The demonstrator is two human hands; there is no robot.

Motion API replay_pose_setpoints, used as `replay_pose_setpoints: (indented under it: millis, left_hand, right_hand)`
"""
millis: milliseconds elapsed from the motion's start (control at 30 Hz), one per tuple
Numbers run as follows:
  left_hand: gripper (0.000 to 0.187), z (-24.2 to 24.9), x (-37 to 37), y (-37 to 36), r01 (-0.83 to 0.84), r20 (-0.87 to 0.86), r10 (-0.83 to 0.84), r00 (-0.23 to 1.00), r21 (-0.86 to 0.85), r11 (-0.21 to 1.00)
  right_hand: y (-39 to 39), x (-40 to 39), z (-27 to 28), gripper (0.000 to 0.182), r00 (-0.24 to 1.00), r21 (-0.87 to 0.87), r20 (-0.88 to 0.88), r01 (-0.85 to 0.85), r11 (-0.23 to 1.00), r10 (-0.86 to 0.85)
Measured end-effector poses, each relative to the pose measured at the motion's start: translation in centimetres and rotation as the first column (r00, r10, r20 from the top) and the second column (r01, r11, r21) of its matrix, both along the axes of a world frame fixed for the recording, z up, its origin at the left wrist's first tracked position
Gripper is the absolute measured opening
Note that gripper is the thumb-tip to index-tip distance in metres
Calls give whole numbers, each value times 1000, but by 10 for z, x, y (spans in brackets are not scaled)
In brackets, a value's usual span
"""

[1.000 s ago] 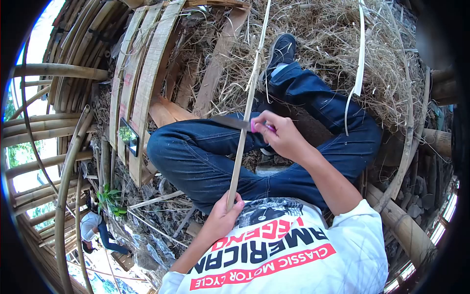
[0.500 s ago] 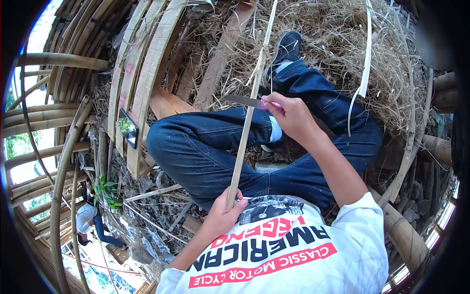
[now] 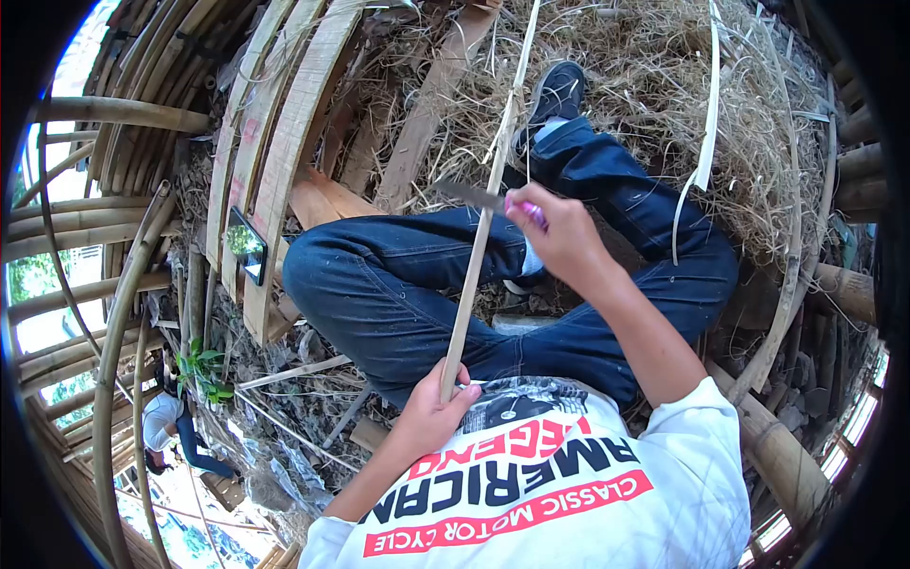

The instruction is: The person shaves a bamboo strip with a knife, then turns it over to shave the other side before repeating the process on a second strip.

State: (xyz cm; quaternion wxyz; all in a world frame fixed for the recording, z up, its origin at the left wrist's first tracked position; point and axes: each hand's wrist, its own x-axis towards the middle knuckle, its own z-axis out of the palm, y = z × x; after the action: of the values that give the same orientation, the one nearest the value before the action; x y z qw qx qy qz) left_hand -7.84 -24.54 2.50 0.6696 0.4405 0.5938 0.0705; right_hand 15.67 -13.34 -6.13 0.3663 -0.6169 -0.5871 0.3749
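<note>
A long, pale bamboo strip (image 3: 477,256) runs up from my lap and out past the top edge of the view. Its lower end sits in my left hand (image 3: 435,411), which is wrapped round it close to my shirt. In my right hand (image 3: 559,232) is a knife (image 3: 474,196) with a pink-purple handle; the fingers are closed round that handle. The blade points left and lies across the strip near its middle, slightly blurred. Thin shavings curl from the strip above the blade.
Shavings (image 3: 654,104) cover the ground ahead. Wooden planks (image 3: 294,142) and a phone (image 3: 247,248) lie to the left. A split strip (image 3: 711,104) hangs at the right. Bamboo poles (image 3: 123,114) line the left side; another person (image 3: 171,427) is at lower left.
My right hand has shifted slightly down and the wrist has turned, tilting the knife blade across the strip. My left hand and the strip stay about where they were.
</note>
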Motion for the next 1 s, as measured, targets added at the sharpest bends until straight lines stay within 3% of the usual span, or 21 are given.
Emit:
replay_pose_setpoints:
  millis: [233,367,567,767,833,867,1000]
  left_hand:
    - [17,0,-2,0,64,-13,-63,998,31,997]
    - [16,0,0,2,18,-20,-18,1000,-23,1000]
    - [17,1,-1,2,10,-23,-10,1000,-14,1000]
    - [18,0,-1,1,49,-37,-48,998,27,998]
    - [19,2,0,1,20,-3,-21,1000,-21,1000]
    - [19,2,1,1,18,-5,-18,1000,-20,1000]
    - [19,0,-3,0,38,-13,-38,999,0,999]
  right_hand:
    - [1,-1,-1,16,1000,7,27,-14,1000,13]
    - [-17,-12,9,13,997,28,53,-49,998,48]
    - [-61,-40,27,12,975,20,-16,-221,975,221]
    - [-55,-38,23,12,977,61,-17,-212,975,213]
    - [-39,-32,19,12,993,133,28,-121,984,118]
    - [-30,-23,25,12,991,3,66,-114,993,114]
    - [-24,-21,20,12,994,40,51,-103,994,101]
